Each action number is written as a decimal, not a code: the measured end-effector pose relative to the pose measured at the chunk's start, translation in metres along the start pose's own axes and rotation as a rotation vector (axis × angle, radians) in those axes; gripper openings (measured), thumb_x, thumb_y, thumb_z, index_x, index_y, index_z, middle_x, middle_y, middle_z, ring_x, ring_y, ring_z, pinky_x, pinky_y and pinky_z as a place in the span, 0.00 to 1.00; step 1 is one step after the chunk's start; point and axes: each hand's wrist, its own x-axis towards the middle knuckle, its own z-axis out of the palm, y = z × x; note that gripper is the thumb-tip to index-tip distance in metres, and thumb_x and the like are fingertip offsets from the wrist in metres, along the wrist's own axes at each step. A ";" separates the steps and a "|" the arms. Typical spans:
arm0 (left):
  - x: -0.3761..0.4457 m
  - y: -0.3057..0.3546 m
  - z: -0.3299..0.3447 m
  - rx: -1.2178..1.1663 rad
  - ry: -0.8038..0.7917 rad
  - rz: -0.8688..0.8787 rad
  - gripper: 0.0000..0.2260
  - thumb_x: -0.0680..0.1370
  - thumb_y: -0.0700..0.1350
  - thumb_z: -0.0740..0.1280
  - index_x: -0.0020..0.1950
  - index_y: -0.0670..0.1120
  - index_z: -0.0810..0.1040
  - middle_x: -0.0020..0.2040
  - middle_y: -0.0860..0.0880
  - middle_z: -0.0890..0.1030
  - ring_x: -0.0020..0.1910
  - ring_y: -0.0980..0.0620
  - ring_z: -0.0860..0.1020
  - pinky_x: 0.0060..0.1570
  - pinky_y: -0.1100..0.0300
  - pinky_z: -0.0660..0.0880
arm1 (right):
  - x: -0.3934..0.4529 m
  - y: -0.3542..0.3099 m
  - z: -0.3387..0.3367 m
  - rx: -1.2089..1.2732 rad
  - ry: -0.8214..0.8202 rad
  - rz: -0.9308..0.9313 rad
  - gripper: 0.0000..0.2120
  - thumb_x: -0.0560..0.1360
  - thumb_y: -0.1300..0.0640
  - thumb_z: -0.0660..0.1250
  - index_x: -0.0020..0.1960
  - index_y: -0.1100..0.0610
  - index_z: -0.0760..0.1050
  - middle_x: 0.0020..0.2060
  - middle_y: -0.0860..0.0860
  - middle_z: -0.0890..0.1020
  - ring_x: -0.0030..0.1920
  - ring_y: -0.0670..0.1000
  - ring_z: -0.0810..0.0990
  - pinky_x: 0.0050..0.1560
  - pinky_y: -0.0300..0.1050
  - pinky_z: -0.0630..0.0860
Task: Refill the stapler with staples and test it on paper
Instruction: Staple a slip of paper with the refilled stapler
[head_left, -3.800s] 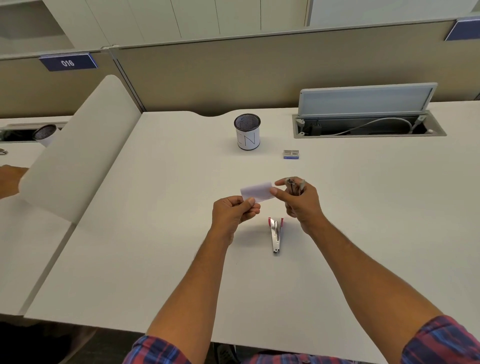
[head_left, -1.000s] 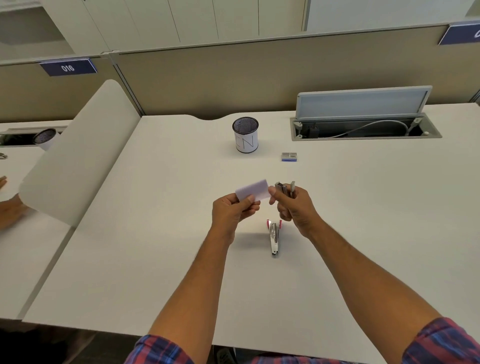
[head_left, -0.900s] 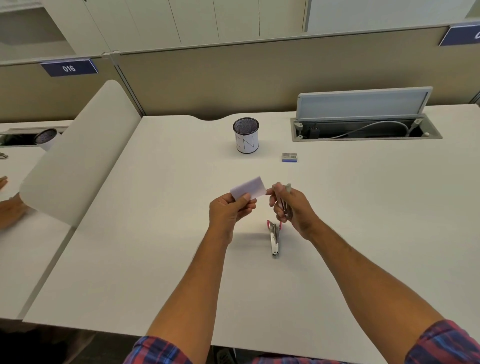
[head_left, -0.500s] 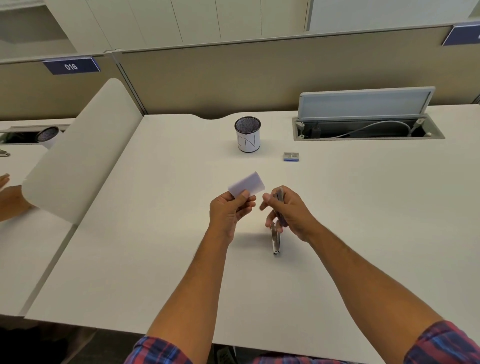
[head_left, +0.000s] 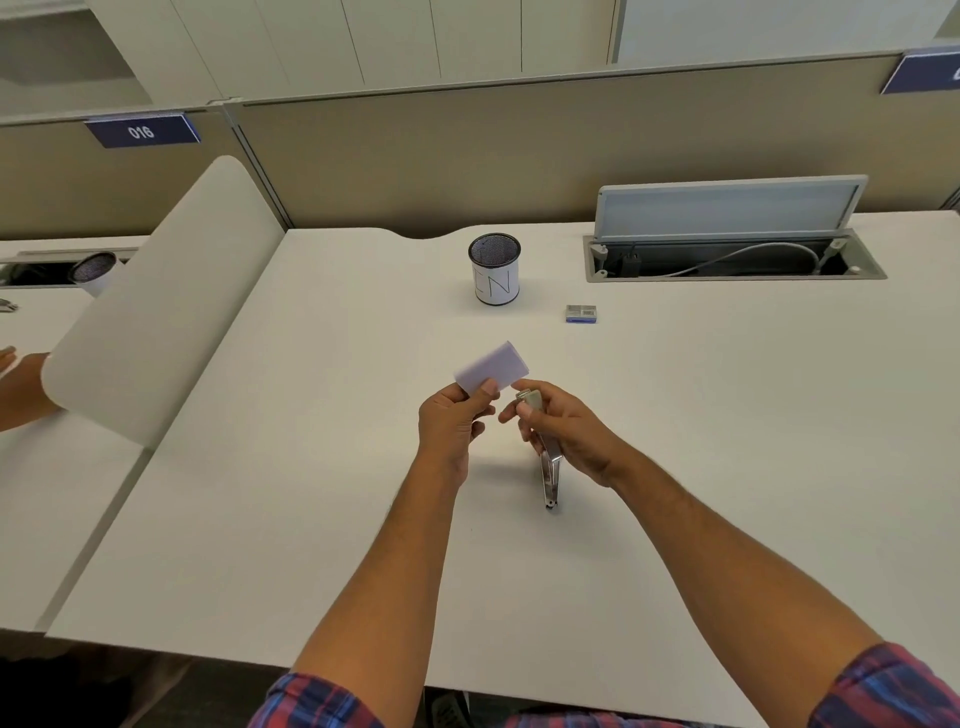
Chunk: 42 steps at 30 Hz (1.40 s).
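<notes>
1. Two hands work over the white desk (head_left: 727, 415). The left hand (head_left: 453, 426) pinches a small paper slip (head_left: 491, 368) by its bottom edge.
2. The right hand (head_left: 563, 428) curls around the metal stapler (head_left: 551, 475), just at 3 o'clock from the left hand.
3. Paper looks thin and bendy, so hold it near the edge. The stapler looks hard and smooth, so grip its sides.
4. A staple box (head_left: 581, 314) sits at 12 o'clock.

stapler (head_left: 550, 475): your right hand (head_left: 569, 434) covers its front part, so you see only the back end.
small box (head_left: 581, 314): its print is too tiny to read.
blue sign (head_left: 922, 73): cut off at the right edge.
</notes>
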 end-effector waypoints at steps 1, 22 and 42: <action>0.000 0.000 0.000 0.005 -0.005 0.004 0.03 0.75 0.44 0.75 0.47 0.46 0.85 0.39 0.52 0.84 0.37 0.53 0.78 0.44 0.56 0.70 | 0.000 0.000 0.000 -0.032 -0.008 -0.022 0.21 0.81 0.54 0.67 0.72 0.58 0.68 0.54 0.55 0.84 0.43 0.50 0.77 0.41 0.46 0.74; -0.004 0.003 0.005 0.180 0.000 0.170 0.03 0.74 0.41 0.75 0.48 0.45 0.86 0.39 0.48 0.85 0.33 0.53 0.78 0.40 0.62 0.73 | 0.001 0.003 0.002 0.021 0.169 -0.100 0.20 0.67 0.56 0.82 0.56 0.57 0.81 0.41 0.54 0.82 0.38 0.55 0.76 0.38 0.50 0.76; -0.013 -0.003 0.013 0.241 -0.022 0.121 0.08 0.71 0.41 0.79 0.48 0.41 0.87 0.35 0.48 0.85 0.33 0.54 0.82 0.35 0.69 0.75 | 0.001 0.017 0.011 0.169 0.338 -0.099 0.16 0.70 0.51 0.79 0.52 0.61 0.83 0.34 0.59 0.78 0.34 0.57 0.71 0.36 0.49 0.70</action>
